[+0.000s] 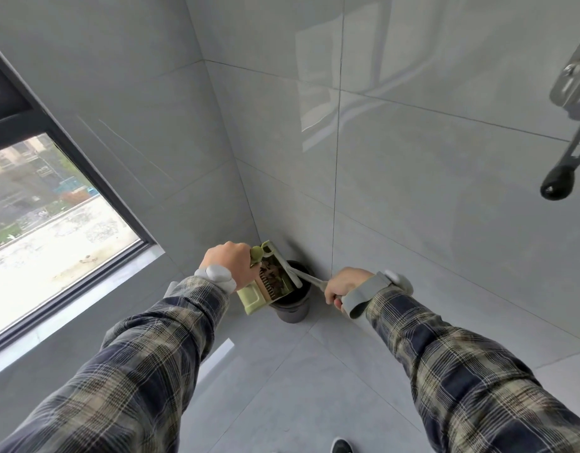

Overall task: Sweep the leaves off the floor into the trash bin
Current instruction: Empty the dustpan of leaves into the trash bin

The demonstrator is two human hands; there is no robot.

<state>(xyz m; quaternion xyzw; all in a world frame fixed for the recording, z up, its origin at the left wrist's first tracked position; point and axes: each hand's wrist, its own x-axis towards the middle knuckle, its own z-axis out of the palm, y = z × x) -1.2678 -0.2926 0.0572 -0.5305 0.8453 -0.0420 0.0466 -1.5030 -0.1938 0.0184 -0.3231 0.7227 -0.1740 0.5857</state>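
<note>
The left grip (229,264) was clenched round the top of the green dustpan (251,297). The right grip (345,284) was clenched on the pale brush handle (309,278), which slanted leftward into the pan. The dustpan hung tilted just above the dark trash bin (291,310) in the corner. Brown leaves (270,273) lay inside the pan, nearer the left grip.

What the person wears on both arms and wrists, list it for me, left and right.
Both arms wear long plaid sleeves in navy, olive and cream: left sleeve, right sleeve. Behind the left hand sits a pale grey rounded wrist band; behind the right hand a wider grey strap with a loose loop.
</note>
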